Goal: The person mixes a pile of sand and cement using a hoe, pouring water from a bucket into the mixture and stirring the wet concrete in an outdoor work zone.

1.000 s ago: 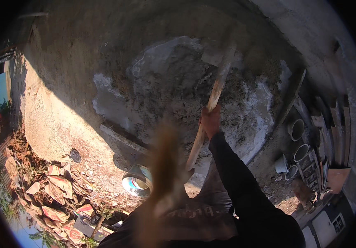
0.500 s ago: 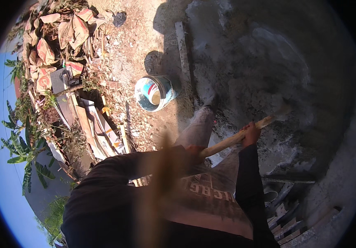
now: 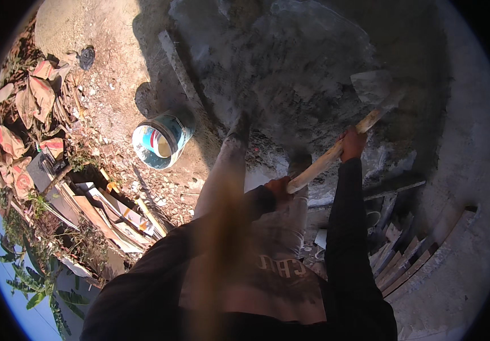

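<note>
Long-handled tool [image 3: 323, 163]: pale wooden shaft, held aslant, far end upper right. Flat grey blade [image 3: 370, 85] there, over rough grey mix [image 3: 296, 79]; contact unclear.

Torn brown paper sacks [image 3: 41, 96] piled at left, scrap boards [image 3: 94, 216] just below, green banana plant [image 3: 37, 298] at lower left, long planks [image 3: 407, 273] side by side at lower right

Head-worn fisheye view, facing steeply downward, torso [image 3: 282, 290] close below, left hand [image 3: 279, 189] and right hand [image 3: 352, 144] beyond, ground [image 3: 111, 96] farther off
</note>
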{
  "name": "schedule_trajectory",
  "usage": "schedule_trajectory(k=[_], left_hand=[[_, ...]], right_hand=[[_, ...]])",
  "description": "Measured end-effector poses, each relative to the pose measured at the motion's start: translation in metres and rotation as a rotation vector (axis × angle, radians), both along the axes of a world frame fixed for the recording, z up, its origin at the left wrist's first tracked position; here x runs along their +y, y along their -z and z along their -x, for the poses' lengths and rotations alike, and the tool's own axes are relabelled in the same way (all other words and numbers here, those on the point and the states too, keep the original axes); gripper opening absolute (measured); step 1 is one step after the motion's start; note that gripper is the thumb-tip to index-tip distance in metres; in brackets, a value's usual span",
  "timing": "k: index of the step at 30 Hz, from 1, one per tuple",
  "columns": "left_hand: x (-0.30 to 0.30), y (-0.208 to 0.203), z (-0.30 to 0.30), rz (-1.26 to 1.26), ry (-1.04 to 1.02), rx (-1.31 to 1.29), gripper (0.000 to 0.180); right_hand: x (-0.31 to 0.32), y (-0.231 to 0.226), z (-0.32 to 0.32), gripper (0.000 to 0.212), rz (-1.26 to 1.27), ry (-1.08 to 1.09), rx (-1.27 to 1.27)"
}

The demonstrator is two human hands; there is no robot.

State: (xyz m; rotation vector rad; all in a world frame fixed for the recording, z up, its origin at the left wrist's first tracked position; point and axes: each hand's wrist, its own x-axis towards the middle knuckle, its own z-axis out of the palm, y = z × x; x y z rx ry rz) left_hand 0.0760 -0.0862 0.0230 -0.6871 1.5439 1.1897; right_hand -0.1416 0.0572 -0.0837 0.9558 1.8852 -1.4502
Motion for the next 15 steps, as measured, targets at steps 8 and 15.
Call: schedule_trajectory(k=[8,15], left_hand=[[0.039,-0.046,-0.118,0.056,0.080,-0.132,0.055],[0.054,-0.010,0.034,0.025,0.084,0.301,0.042]], right_hand=[[0.039,0.057,-0.171,0.018,0.257,0.146,-0.442],[0.072,-0.074,0.036,0.015,0.077,0.308,0.195]])
